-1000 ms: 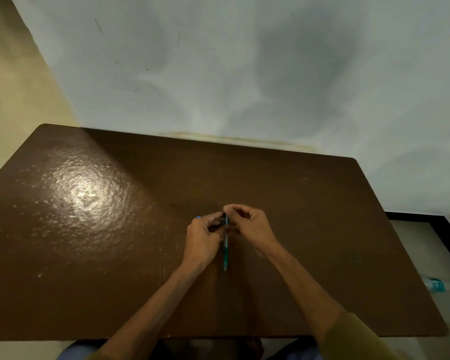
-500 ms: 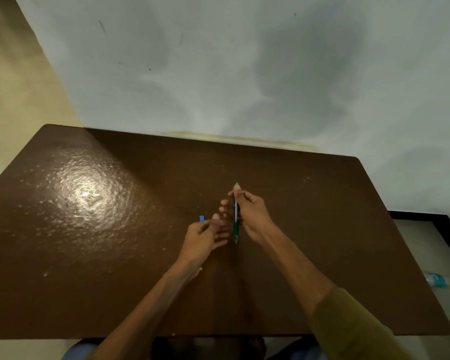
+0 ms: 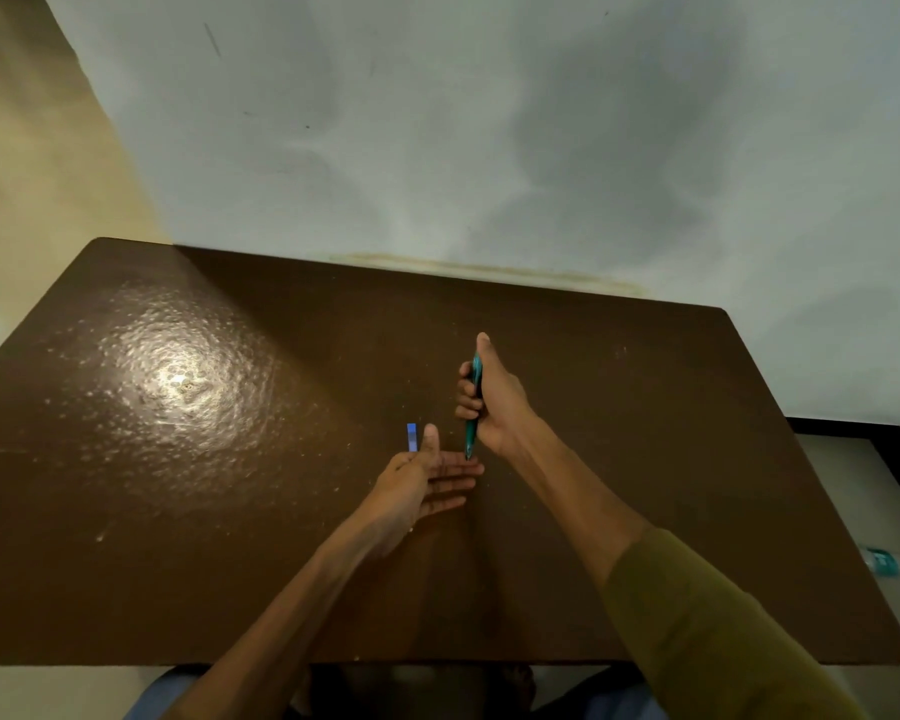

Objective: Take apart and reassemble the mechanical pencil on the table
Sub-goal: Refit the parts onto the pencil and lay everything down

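Note:
A green mechanical pencil (image 3: 473, 407) stands nearly upright in my right hand (image 3: 492, 400), fist closed around its barrel, thumb on its top end. Its tip points down and touches the fingertips of my left hand (image 3: 427, 483). That hand lies flat, palm up, fingers apart and holding nothing. A small blue piece (image 3: 412, 437) lies on the brown table (image 3: 645, 459) just beyond my left thumb; what part it is cannot be told.
The table butts against a pale wall at the back. A glare patch (image 3: 183, 381) shines on its left half. A clear bottle with a teal label (image 3: 884, 561) lies on the floor off the right edge.
My right hand has lifted the pencil away from my left hand and turned it tip down. My left hand let go, opened and turned palm up under the tip.

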